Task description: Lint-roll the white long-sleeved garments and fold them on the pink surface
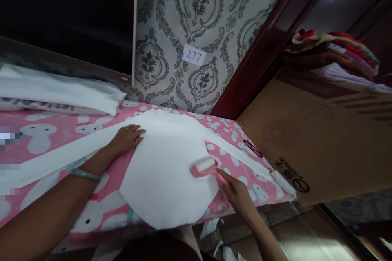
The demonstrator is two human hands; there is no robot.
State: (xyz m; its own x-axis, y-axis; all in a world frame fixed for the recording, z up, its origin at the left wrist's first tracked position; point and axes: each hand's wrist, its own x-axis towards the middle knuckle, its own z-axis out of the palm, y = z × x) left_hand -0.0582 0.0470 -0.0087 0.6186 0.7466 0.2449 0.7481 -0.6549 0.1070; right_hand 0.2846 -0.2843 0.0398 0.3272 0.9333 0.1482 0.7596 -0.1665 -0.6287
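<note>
A white long-sleeved shirt [168, 171] lies spread flat on a pink cloth [88, 216] with a white rabbit print. My left hand [130, 136] rests open on the shirt near its shoulder, palm down. In my right hand [235, 189] is the pink handle of a lint roller [204, 164], with my fingers closed around it. The roller's white head is at the right side of the shirt's body, by the edge; contact with the fabric is hard to tell.
A white roll [283, 184] lies at the cloth's right corner, beside a large cardboard box [284, 130] topped with folded clothes [337, 51]. Folded white fabric [58, 87] sits back left, below a dark screen [67, 12]. Paper scraps [211, 227] are below the front edge.
</note>
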